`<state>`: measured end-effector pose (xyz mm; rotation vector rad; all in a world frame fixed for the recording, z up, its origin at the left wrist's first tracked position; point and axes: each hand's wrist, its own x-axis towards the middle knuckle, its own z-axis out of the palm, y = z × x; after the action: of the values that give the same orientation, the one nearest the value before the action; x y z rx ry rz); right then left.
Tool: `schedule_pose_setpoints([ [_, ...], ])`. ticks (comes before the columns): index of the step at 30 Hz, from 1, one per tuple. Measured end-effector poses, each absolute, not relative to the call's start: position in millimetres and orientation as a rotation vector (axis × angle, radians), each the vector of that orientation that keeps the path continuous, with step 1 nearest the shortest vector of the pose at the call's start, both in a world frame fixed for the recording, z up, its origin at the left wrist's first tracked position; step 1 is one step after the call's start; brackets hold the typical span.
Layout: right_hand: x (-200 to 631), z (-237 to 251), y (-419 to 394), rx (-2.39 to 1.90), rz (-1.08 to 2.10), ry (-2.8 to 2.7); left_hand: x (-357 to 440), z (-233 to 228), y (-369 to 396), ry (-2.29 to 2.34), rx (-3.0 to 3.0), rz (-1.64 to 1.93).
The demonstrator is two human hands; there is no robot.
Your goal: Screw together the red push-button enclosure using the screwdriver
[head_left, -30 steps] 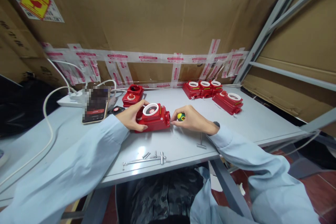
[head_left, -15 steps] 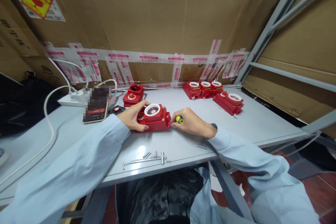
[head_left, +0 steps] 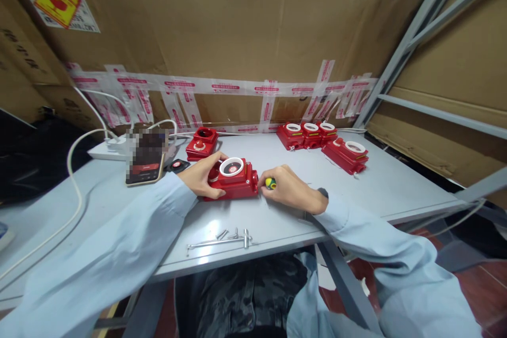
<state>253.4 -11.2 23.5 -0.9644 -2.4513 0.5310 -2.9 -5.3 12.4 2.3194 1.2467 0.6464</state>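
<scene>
Grey table carrying: red housing lying centre, four red units sitting far right, phone resting far left, metal keys lying near edge.

Not much is reading clearly here. Up at ten o'clock, a white label on the cardboard wall is carrying a yellow diamond sign with a red figure — the black print beneath it is running upside down and too small to make out. Along the wall, strips of clear tape are showing repeated red lettering, too blurred to read. At nine o'clock, the phone screen is pixelated — nothing legible there.
</scene>
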Motion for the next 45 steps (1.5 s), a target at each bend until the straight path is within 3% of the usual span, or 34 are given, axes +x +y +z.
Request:
schedule_pose_setpoints([
  [19, 248, 19, -16, -1.066, 0.347, -2.488, -1, 10, -4, 1.236, 2.283, 0.648],
  [45, 262, 32, -12, -0.930, 0.467, -2.336, 0, 14, -4, 1.274, 2.276, 0.712],
])
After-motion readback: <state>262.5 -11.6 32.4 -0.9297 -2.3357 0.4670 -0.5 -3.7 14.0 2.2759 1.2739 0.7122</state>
